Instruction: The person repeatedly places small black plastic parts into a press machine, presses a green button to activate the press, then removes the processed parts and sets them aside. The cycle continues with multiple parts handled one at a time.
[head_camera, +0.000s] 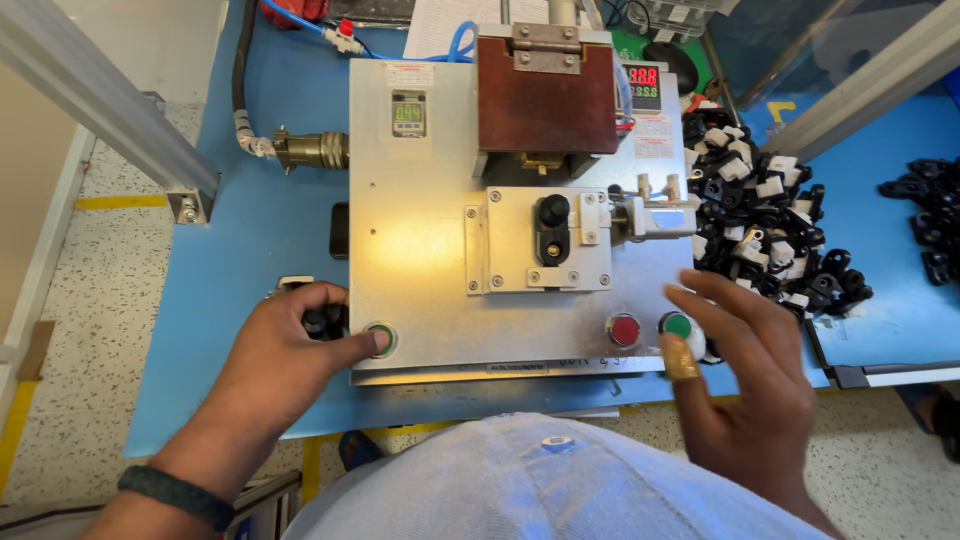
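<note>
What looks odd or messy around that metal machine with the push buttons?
Mostly tidy. The heap of small black and white parts lies loose on the blue table, pressed against the machine's right side, not in any bin. The right hand has a yellow wrap on its thumb. The left hand presses the left green button.

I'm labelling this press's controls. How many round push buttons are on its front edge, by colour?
Green buttons: 2, one under the left hand's thumb, one by the right hand at
Red buttons: 1
Total: 3
</note>
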